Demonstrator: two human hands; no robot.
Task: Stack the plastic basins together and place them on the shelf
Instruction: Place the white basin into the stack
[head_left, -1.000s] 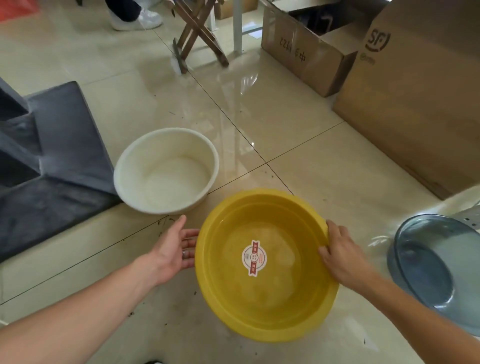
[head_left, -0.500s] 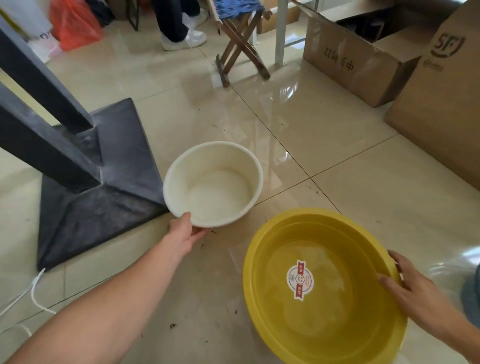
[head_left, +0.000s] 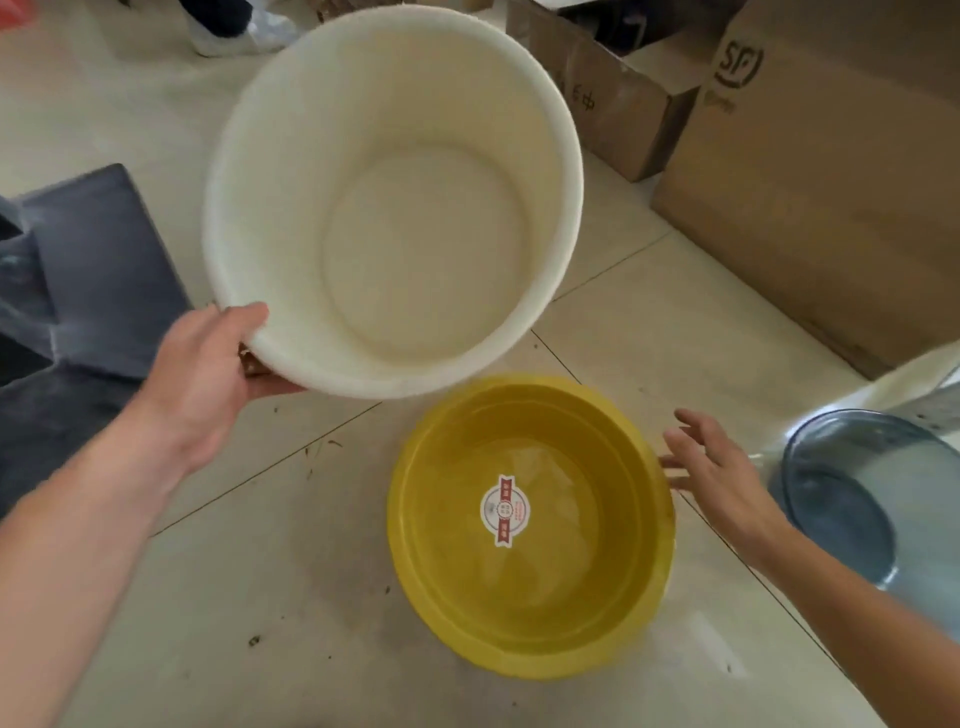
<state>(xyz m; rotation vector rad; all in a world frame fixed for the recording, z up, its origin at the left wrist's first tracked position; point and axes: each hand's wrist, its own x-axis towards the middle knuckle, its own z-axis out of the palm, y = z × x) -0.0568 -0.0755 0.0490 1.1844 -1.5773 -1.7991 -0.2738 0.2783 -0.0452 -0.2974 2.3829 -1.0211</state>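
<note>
The left hand (head_left: 208, 374) pinches the white basin's (head_left: 395, 197) near rim, held above the floor (head_left: 260, 597) — the right hand (head_left: 717, 473), fingers spread, hovers just beside the yellow basin (head_left: 530, 525).

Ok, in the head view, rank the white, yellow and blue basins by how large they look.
1. white basin: looks largest, but the left hand holds it lifted toward the camera, so its true rank is unsure.
2. yellow basin, on the floor.
3. blue basin: cut off by the frame edge, so unsure.

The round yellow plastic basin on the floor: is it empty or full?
Empty: the round yellow plastic basin shows only a sticker on its bare bottom.
</note>
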